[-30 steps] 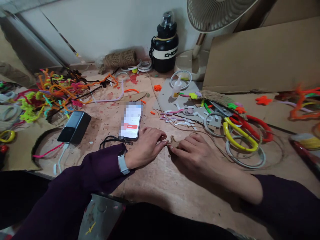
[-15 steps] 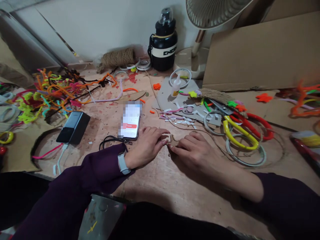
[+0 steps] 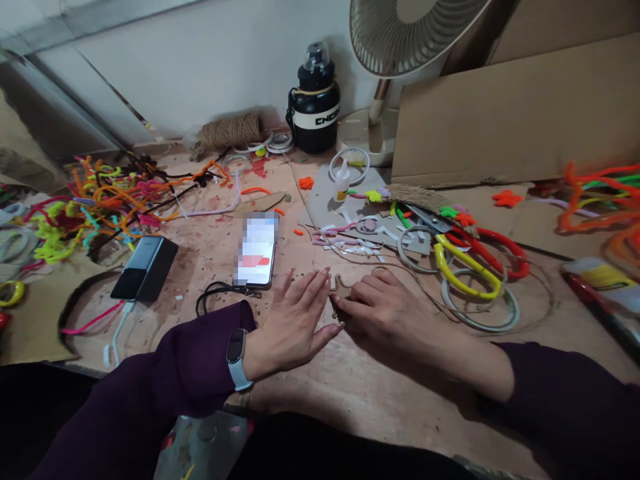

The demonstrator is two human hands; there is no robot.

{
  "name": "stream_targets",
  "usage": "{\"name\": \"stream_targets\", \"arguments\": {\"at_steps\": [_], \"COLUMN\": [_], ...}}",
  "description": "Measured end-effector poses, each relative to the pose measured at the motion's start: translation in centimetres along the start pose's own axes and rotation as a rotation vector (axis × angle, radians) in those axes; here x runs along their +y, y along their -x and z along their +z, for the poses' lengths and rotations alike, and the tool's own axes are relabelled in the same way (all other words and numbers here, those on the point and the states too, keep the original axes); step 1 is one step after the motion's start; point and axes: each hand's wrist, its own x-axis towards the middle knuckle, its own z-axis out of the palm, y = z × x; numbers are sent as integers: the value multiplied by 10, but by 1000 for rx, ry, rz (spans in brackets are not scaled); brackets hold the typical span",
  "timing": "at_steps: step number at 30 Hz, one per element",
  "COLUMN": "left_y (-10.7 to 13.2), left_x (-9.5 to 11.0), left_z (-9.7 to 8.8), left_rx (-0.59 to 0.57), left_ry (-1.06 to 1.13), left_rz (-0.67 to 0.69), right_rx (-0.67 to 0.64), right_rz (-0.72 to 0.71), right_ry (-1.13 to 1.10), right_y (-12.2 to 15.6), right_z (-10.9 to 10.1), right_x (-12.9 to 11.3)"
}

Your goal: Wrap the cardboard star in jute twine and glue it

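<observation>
My right hand (image 3: 393, 312) is closed, thumb and fingers pinching a small brown cardboard-like piece edged with twine (image 3: 341, 288). Most of that piece is hidden by the fingers. My left hand (image 3: 295, 323) is open just left of it, palm down with fingers stretched, and holds nothing. Its thumb tip lies near the right fingertips; whether they touch I cannot tell. A strand of jute twine (image 3: 411, 270) runs across the tabletop beyond my right hand. Past my left fingers lies a lit phone (image 3: 257, 253) with a black strap.
A power bank (image 3: 150, 267) and tangled pipe cleaners (image 3: 107, 200) lie left. Scissors with yellow handles (image 3: 470, 273), tape rolls (image 3: 515, 313) and a glue bottle (image 3: 341, 183) sit right. At the back stand a twine spool (image 3: 233, 130), a flask (image 3: 315, 110), a fan (image 3: 400, 33) and cardboard (image 3: 500, 127).
My left hand has let go of the small piece and opened flat, its fingers stretched. My right hand keeps its pinch. The whole view has shifted slightly.
</observation>
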Motion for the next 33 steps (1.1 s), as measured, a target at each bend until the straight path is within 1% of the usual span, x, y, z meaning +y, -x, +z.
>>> {"name": "stream_targets", "arguments": {"at_steps": [5,14,17,21,23,29,33], "left_y": [1,0,1,1,1,0,0], "left_x": [-1,-2,-2,0,0,-1,-1], "left_z": [4,5,5,6,7,7,8], "left_rx": [-60,-84,-77,-25,-21,-96,-99], "left_ry": [-38,-51,-50,-30,-19,10,23], "left_rz": [3,21,20,18,23,38,33], "right_rx": [-21,-17,-24,-49,-56,-59,-65], "right_rz": [-2,12,12,-3,-10,-16,-19], "right_ry": [-15,-7,-12,-11,-9,-6,-1], "right_y": [1,2,2,2,2,3,4], "right_z": [-1,4,2,1,0,2,3], "right_x": [0,2,2,2,3,4,4]}}
